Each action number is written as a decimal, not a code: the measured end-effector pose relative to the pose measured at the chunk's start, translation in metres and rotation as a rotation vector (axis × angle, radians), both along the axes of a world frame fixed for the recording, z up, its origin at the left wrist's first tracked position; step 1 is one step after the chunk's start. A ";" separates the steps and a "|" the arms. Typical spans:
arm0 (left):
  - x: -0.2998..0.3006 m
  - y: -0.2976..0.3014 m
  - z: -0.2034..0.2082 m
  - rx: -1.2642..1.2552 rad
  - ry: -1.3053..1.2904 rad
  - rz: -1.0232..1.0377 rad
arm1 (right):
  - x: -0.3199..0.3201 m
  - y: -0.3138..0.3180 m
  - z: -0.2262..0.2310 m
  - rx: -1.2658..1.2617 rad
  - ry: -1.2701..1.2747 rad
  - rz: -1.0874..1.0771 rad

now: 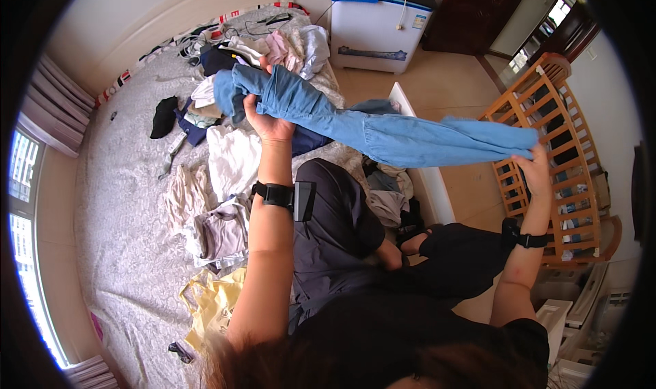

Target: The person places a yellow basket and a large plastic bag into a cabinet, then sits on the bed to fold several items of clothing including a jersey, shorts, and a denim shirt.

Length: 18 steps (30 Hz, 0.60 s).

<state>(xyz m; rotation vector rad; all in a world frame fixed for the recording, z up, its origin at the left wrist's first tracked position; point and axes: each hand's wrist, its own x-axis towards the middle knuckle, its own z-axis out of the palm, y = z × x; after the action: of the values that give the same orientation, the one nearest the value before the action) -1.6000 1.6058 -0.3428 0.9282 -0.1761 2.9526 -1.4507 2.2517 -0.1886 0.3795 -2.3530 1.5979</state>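
A long light-blue denim garment is stretched across in front of me, above my lap. Its bunched left part is gripped by my left hand, with folds of cloth around the fingers. My right hand pinches the narrow far-right end, and the cloth hangs fairly taut between the two. Whether it is trousers or a shirt I cannot tell. Beneath the left forearm lie a white garment and a crumpled pale grey one.
More clothes and cables lie at the bed's far end. A yellow bag sits at the near left. An open drawer holds clothes beside my legs. A wooden crib stands right; a white appliance stands behind.
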 end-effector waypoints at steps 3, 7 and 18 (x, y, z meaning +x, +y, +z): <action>0.017 -0.019 0.038 -0.077 0.061 -0.160 | -0.013 -0.049 0.001 0.457 -0.576 0.237; 0.040 0.040 0.139 -0.467 -0.029 -0.109 | -0.037 -0.136 0.039 0.568 -0.443 0.350; 0.054 0.148 0.331 -0.956 0.016 0.029 | -0.126 -0.202 0.133 0.285 0.183 0.494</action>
<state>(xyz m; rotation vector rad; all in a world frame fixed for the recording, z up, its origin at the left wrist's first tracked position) -1.5463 1.7540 -0.0116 0.7624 1.1307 2.5070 -1.5764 2.0495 -0.0561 1.1925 -2.4650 1.3226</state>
